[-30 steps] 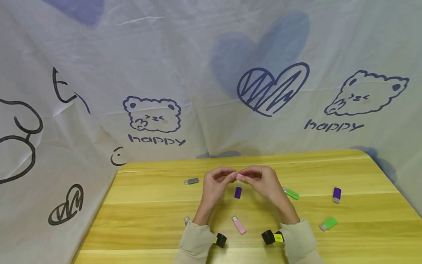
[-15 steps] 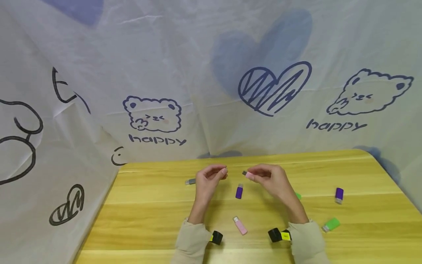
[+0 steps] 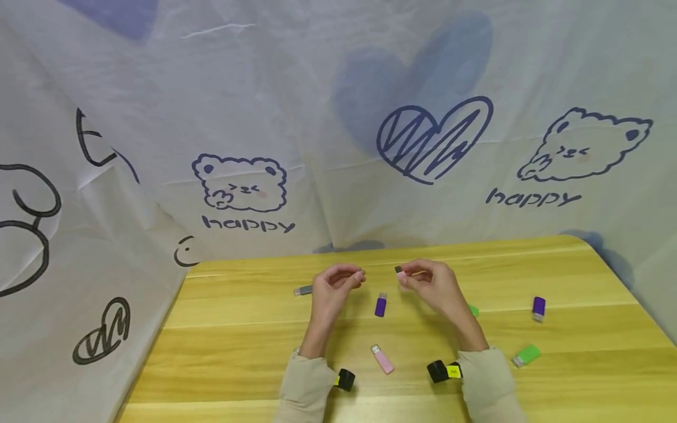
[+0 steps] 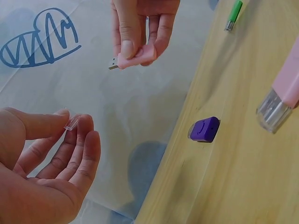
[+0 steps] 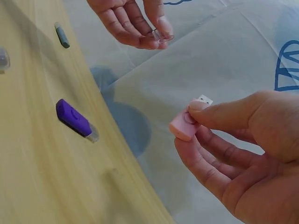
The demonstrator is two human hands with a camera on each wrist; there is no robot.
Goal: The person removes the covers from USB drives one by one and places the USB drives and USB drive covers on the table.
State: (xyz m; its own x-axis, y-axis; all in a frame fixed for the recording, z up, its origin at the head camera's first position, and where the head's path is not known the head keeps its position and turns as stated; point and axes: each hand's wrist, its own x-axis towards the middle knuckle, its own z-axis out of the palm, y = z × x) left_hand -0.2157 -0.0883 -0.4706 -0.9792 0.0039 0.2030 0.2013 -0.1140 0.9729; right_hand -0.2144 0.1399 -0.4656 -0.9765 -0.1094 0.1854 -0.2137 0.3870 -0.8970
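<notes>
My left hand [image 3: 334, 289] pinches a small clear cap [image 4: 71, 122] between thumb and fingertips. In my right hand [image 3: 435, 288] is a pink USB flash drive [image 5: 184, 125], held between thumb and fingers with its metal plug [image 5: 204, 100] bare. The two hands are apart above the far part of the table, the plug angled up and away in the head view. On the table between them lies a purple USB flash drive [image 3: 381, 305] with a clear cap on its plug end. Nearer the body lies a second pink flash drive [image 3: 382, 359], also capped.
A grey flash drive [image 3: 303, 290] lies partly behind the left hand. Green flash drives lie right, one [image 3: 473, 309] partly behind the right wrist, another [image 3: 526, 355] nearer, with a purple one [image 3: 539, 309] beyond. A printed cloth [image 3: 338, 194] hangs behind the wooden table [image 3: 238, 329].
The hands were together on the pink flash drive and have drawn apart, the clear cap coming off in the left hand. The right hand has since turned the plug upward.
</notes>
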